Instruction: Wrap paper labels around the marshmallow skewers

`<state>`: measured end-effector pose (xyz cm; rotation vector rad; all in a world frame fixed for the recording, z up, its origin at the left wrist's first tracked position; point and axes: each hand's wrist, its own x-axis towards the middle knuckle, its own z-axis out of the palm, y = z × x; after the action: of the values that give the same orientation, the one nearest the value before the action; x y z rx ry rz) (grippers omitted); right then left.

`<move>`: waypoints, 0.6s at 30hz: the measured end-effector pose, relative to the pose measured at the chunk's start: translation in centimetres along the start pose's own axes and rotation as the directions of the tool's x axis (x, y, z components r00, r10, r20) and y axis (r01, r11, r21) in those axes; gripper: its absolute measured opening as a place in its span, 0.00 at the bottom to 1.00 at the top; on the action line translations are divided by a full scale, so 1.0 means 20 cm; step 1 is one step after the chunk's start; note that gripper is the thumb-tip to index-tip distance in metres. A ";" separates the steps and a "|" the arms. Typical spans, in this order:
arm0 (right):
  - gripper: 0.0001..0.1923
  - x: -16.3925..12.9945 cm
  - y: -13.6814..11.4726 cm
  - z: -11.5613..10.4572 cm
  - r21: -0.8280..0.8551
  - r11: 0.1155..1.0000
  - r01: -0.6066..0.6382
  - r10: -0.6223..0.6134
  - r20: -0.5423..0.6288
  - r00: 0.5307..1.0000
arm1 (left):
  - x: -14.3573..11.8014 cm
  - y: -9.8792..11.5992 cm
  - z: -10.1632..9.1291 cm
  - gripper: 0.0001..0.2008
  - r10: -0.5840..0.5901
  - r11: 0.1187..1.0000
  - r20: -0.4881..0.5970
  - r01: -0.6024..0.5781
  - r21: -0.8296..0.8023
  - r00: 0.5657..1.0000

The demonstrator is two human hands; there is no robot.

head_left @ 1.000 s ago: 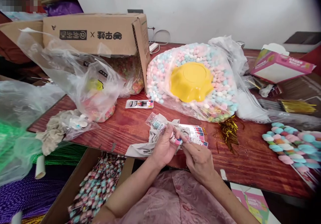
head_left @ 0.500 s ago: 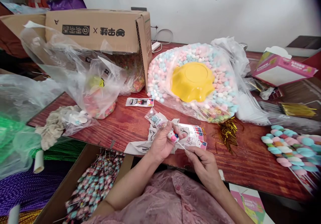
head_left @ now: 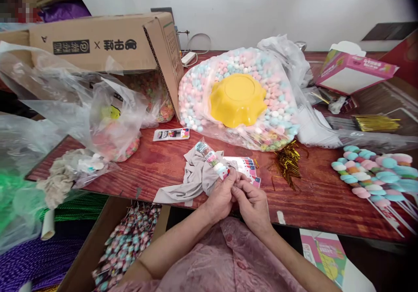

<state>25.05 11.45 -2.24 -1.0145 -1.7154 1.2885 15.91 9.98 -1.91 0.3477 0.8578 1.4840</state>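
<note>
Both hands have drawn together at the table's near edge, and the candy skewer now tilts upright.
Left hand (head_left: 221, 196) grips the clear-wrapped pastel candy skewer (head_left: 214, 162) near its base, steadying it; right hand (head_left: 253, 204) pinches the wrapper's bottom beside the grey cloth (head_left: 192, 178) on the red-brown wooden table (head_left: 313, 196).

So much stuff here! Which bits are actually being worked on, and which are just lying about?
In hand:
candy skewer, wrapped in clear film
left hand
right hand

Lying about:
yellow bowl
cardboard box
gold twist ties
finished skewers
grey cloth
</note>
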 end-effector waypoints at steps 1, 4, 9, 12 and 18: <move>0.17 -0.01 0.01 -0.01 -0.022 1.000 0.020 -0.019 0.011 1.000 | 0.00 -0.01 0.00 0.24 0.019 0.999 0.010 -0.020 0.037 1.000; 0.10 -0.03 0.05 -0.09 -0.149 0.968 0.201 -0.193 0.069 0.979 | 0.00 0.02 -0.02 0.23 0.034 0.992 0.052 -0.040 0.119 0.998; 0.24 0.04 0.06 -0.35 -0.568 0.564 0.599 -0.686 0.081 0.723 | -0.01 0.11 -0.03 0.19 -0.308 0.944 0.219 0.269 0.192 0.926; 0.19 0.13 0.05 -0.46 -0.594 0.257 0.762 -0.745 0.381 0.548 | -0.03 0.10 0.01 0.15 -0.632 0.775 0.380 0.555 0.303 0.675; 0.11 0.16 0.03 -0.50 -0.346 0.356 0.868 -0.354 0.809 0.468 | -0.02 0.06 0.03 0.17 -0.826 0.459 0.176 0.458 0.761 0.535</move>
<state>32.75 18.24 -0.34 -0.0531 -2.9018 0.2654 15.59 9.89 -0.62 0.7810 0.8663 0.2205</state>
